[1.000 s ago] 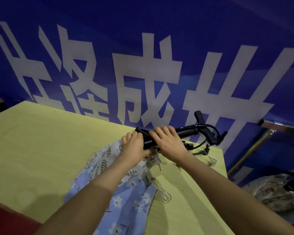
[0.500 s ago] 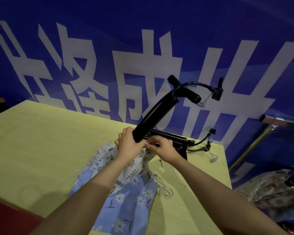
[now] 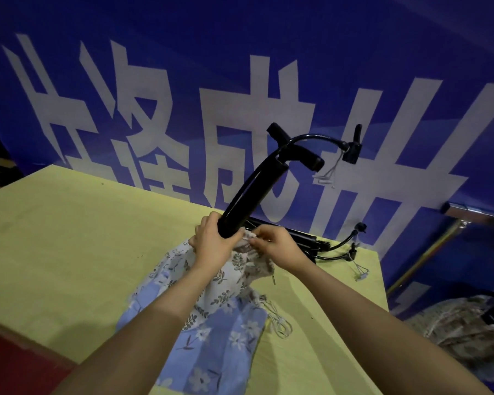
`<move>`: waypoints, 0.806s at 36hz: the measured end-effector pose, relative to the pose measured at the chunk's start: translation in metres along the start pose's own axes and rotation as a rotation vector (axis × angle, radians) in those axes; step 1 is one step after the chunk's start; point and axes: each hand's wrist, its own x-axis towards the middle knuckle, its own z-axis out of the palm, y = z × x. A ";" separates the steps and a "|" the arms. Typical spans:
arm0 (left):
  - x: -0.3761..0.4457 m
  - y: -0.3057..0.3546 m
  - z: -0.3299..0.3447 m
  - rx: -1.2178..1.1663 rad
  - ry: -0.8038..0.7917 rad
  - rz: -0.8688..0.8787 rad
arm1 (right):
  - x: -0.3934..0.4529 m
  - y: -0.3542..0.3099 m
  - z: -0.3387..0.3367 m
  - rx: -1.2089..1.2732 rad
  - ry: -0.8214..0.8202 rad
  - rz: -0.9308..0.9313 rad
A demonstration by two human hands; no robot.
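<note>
The fingers [image 3: 204,228] of the left hand [image 3: 211,248] are curled tight round the lower end of a black pump [image 3: 251,195], so that the barrel is held fast. The fingers of the right hand [image 3: 278,248] are closed in a pinch on the gathered rim of a floral drawstring bag [image 3: 211,323], just beside the barrel's foot, and the mouth is held up against it. The two hands almost touch, with the pump's lower end between them.

From the fingers the barrel's long axis runs up and away to the right, steeply tilted, and ends in a crossbar handle [image 3: 295,151] with a curved hose [image 3: 320,138]. The bag lies the opposite way, flat on the yellow surface [image 3: 69,238] and stretched towards the person. The barrel's foot is thus already at the opening, and the coming move is judged to be a push down along that axis into the cloth. The left hand carries the pump; the right only keeps the mouth spread.

Behind the hands a second black pump [image 3: 300,238] lies flat on the surface, below a blue banner [image 3: 240,67].
</note>
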 end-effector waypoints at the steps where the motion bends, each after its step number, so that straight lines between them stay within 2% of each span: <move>1: 0.000 -0.001 0.000 0.007 0.000 0.007 | 0.001 -0.004 -0.003 0.027 0.023 -0.009; 5: -0.002 -0.003 0.004 0.007 -0.029 0.047 | 0.006 -0.014 -0.018 0.119 0.156 -0.054; 12: -0.003 0.009 0.010 -0.132 -0.044 -0.010 | 0.008 -0.018 -0.021 0.262 0.178 -0.055; 18: 0.003 0.014 0.011 -0.210 -0.035 -0.068 | 0.008 -0.029 -0.024 0.174 0.101 -0.093; 24: 0.005 0.018 0.007 -0.318 -0.023 0.003 | 0.006 -0.016 -0.024 0.080 0.152 -0.087; 29: 0.012 0.022 0.007 -0.222 -0.003 0.047 | 0.000 -0.012 -0.024 0.013 0.168 -0.057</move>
